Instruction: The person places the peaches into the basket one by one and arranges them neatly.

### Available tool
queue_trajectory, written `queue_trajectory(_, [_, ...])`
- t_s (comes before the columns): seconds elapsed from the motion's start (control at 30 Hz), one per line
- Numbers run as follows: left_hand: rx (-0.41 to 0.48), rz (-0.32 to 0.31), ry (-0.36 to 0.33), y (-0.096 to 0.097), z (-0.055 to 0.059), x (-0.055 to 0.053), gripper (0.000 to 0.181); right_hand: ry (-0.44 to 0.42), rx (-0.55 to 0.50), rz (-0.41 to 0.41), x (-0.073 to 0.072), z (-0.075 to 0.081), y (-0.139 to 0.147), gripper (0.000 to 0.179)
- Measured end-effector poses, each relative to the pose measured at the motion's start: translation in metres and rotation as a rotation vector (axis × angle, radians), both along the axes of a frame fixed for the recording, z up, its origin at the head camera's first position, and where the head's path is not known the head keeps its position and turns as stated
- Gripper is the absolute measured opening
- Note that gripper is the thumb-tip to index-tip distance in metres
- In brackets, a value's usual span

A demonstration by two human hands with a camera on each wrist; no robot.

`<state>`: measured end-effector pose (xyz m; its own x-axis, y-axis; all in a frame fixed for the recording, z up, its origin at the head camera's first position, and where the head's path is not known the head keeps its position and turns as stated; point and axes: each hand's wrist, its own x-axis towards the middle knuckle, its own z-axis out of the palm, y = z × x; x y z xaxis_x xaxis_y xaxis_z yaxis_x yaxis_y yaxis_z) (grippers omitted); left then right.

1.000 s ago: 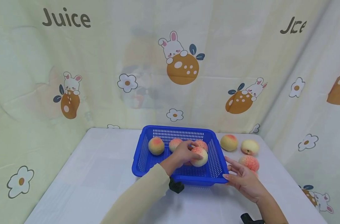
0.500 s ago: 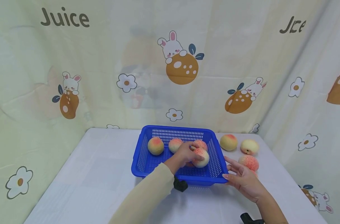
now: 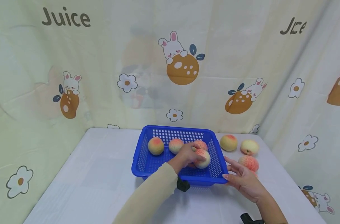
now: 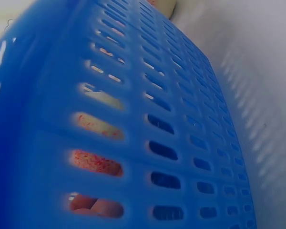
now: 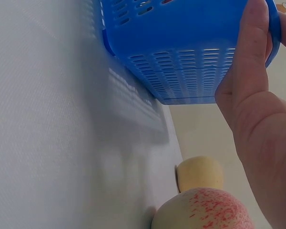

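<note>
Pinching basket [image 3: 198,179] rim with right hand [image 3: 244,183] at near right corner | gripping peach [image 3: 202,164] in left hand [image 3: 186,154] inside basket, towards its right end | probably handling light, firm, prone to rolling; best grasping round its widest part

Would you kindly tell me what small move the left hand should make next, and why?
Probably the left hand should ease its grip on the speckled peach: the fruit is already within the walls of the blue basket, and the right hand holds the near right corner, which should keep it steady.
</note>
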<state>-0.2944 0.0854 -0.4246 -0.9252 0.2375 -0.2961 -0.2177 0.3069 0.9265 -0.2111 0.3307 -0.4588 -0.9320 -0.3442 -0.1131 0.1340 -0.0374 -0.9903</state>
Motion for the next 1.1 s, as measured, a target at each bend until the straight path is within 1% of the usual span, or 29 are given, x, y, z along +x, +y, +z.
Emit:
queue_trajectory(0.23, [-0.042,0.004,-0.008,0.0054,-0.0008,0.0009,0.043,-0.004,-0.001,0.011,0.0002,0.001,0.0001,0.082])
queue_trajectory(0.43, [-0.057,0.012,0.005,0.0099,-0.0026,-0.0005,0.045,-0.013,0.008,0.003,-0.0004,0.002,-0.0007,0.082])
queue_trajectory(0.83, [-0.008,-0.025,-0.042,0.0058,0.0023,0.0027,0.043,-0.027,0.005,0.0,-0.0019,0.0013,-0.001,0.084])
queue_trajectory(1.1, [-0.022,-0.023,-0.036,0.0067,-0.0002,0.0014,0.039,-0.032,0.011,-0.01,-0.002,0.001,-0.0007,0.084])
